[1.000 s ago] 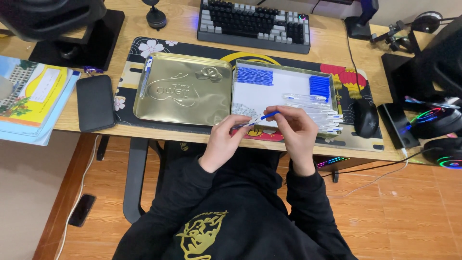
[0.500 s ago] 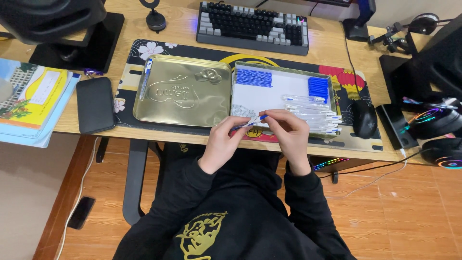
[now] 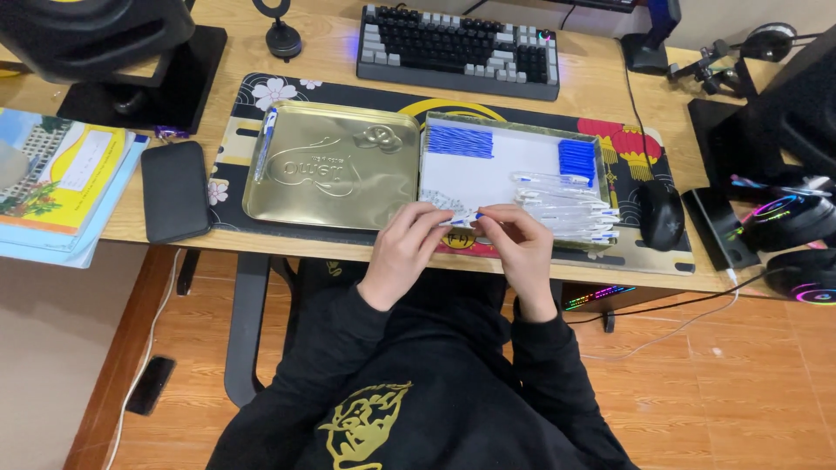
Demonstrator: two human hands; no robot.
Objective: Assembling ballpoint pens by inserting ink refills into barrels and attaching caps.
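Pen (image 3: pixel 464 216), clear barrel with blue tip, was pinched between both hands at the near edge of the open tin tray (image 3: pixel 509 124), over the desk mat (image 3: pixel 348 91). Left hand (image 3: pixel 407 248) had fingers curled narrow on the pen's left end; right hand (image 3: pixel 518 244) gripped the right end, fingertips nearly touching the left's. Couldn't tell if the pen was one piece or two.

Tray held a white sheet, a batch of blue refills (image 3: pixel 459 140) at back left, blue caps (image 3: pixel 576 157) at back right, and a row of clear pens (image 3: pixel 566 204) just right of the hands. Gold tin lid (image 3: pixel 335 165) lay beside the tray on the left, touching it, with one pen (image 3: pixel 266 144) along its left edge.

Further out: black phone (image 3: pixel 174 191) left of the mat, books (image 3: pixel 61 174) at far left, keyboard (image 3: pixel 459 43) behind, black mouse (image 3: pixel 662 215) right of the tray, lit headsets (image 3: pixel 797 231) at far right.
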